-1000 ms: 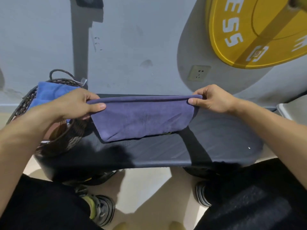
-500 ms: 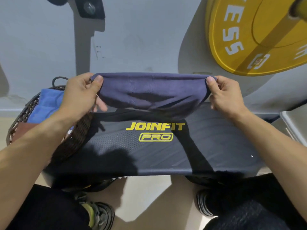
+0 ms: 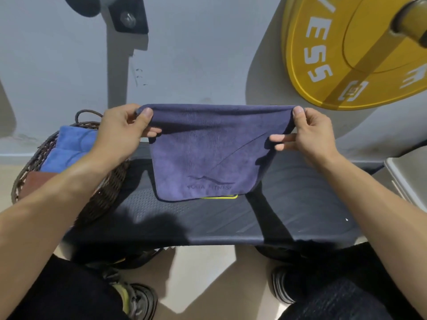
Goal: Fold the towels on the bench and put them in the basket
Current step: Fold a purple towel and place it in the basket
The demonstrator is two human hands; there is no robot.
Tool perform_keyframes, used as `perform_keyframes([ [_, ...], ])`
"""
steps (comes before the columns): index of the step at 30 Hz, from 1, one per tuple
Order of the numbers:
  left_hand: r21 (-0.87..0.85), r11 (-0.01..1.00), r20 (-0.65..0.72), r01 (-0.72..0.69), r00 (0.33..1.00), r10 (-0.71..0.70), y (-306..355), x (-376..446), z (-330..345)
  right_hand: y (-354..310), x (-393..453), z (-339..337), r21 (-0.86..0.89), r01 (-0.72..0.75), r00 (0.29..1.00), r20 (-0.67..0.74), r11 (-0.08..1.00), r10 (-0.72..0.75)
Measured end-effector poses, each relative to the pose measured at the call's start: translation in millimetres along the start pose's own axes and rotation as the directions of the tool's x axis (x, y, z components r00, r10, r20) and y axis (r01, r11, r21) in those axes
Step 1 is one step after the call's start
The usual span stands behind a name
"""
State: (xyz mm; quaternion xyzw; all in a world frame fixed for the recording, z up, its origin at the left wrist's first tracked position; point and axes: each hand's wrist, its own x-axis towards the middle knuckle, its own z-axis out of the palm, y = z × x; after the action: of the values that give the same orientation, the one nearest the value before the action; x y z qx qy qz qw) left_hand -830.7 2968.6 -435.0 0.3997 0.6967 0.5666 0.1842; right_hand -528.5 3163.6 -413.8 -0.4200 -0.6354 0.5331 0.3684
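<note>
Above the table point(image 3: 288, 218): navy towel point(image 3: 203, 162), soft, light, limp; left grip point(image 3: 122, 132) and right grip point(image 3: 309, 135) pinch its top corners.

A towel point(image 3: 208, 155) is hanging above the middle of the bench point(image 3: 288, 204), its folded top edge stretched level between two hands, its lower edge lying just over the bench markings. The left hand point(image 3: 120, 132) is pinching the top left corner; the right hand point(image 3: 309, 135) is pinching the top right corner. A basket point(image 3: 101, 199) is sitting at the left end of the bench, partly behind the left forearm, with folded towels point(image 3: 69, 148) lying inside it. A weight plate point(image 3: 346, 54) is hanging behind the bench, to the upper right. The person's shoes point(image 3: 136, 301) are resting on the floor in front of the bench.
</note>
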Motion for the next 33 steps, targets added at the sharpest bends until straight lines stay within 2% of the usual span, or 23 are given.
perform_keyframes([
  [3, 0.071, 0.992, -0.055, -0.107, 0.992, 0.111, 6.5, -4.4, 4.6, -0.8, 0.6, 0.9, 0.103, 0.03, 0.999, -0.038, 0.994, -0.026],
  [6, 0.175, 0.965, -0.092, -0.193, 0.973, 0.211, 12.2, -8.8, 2.4, -0.4, 1.3, -7.6, 0.107, 0.153, 0.988, -0.017, 0.982, -0.152],
  [10, 0.271, 0.919, 0.05, -0.286, 0.958, 0.283, 11.5, -23.3, -11.7, 15.2, -6.8, -27.2, -0.006, 0.169, 0.979, 0.115, 0.986, -0.167],
  [12, 0.309, 0.911, 0.155, -0.273, 0.96, 0.235, -3.1, -35.6, -16.6, 33.5, -19.8, -31.8, -0.095, 0.121, 0.977, 0.19, 0.988, -0.101],
  [14, 0.385, 0.897, 0.262, -0.216, 0.958, 0.119, -27.5, -53.2, -16.3, 58.3, -38.8, -33.0, -0.168, 0.046, 0.968, 0.25, 0.985, -0.003],
  [16, 0.468, 0.863, 0.379, -0.191, 0.925, -0.001, -54.5, -75.5, -13.6, 85.3, -61.3, -33.4, -0.245, -0.054, 0.945, 0.3, 0.968, 0.129],
  [18, 0.533, 0.812, 0.544, -0.238, 0.832, -0.113, -79.6, -99.3, -11.6, 110.3, -82.8, -37.4, -0.351, -0.125, 0.896, 0.361, 0.928, 0.258],
  [20, 0.568, 0.787, 0.689, -0.239, 0.66, -0.298, -96.5, -119.4, -11.8, 128.2, -102.4, -42.3, -0.52, -0.119, 0.816, 0.434, 0.846, 0.382],
  [22, 0.592, 0.783, 0.745, -0.191, 0.502, -0.44, -105.8, -132.5, -13.6, 138.8, -118.0, -45.3, -0.617, -0.151, 0.698, 0.486, 0.772, 0.525],
  [24, 0.61, 0.774, 0.756, -0.169, 0.416, -0.505, -106.4, -136.3, -16.2, 142.2, -126.5, -45.2, -0.631, -0.215, 0.613, 0.507, 0.745, 0.606],
  [25, 0.625, 0.762, 0.749, -0.168, 0.403, -0.526, -105.4, -135.1, -17.4, 140.6, -127.9, -43.5, -0.621, -0.259, 0.589, 0.505, 0.739, 0.631],
  [26, 0.637, 0.751, 0.74, -0.173, 0.409, -0.534, -104.7, -132.2, -18.5, 138.1, -127.4, -41.0, -0.609, -0.305, 0.573, 0.496, 0.732, 0.652],
  [28, 0.648, 0.745, 0.714, -0.158, 0.466, -0.522, -104.5, -123.3, -19.2, 130.2, -121.3, -35.5, -0.598, -0.359, 0.578, 0.46, 0.716, 0.674],
  [31, 0.647, 0.761, 0.62, -0.043, 0.611, -0.492, -108.3, -108.4, -15.7, 121.8, -107.3, -25.7, -0.565, -0.37, 0.652, 0.407, 0.737, 0.639],
  [33, 0.564, 0.814, 0.504, 0.135, 0.725, -0.469, -113.0, -99.9, -10.1, 123.4, -96.7, -18.0, -0.45, -0.449, 0.702, 0.358, 0.772, 0.616],
])
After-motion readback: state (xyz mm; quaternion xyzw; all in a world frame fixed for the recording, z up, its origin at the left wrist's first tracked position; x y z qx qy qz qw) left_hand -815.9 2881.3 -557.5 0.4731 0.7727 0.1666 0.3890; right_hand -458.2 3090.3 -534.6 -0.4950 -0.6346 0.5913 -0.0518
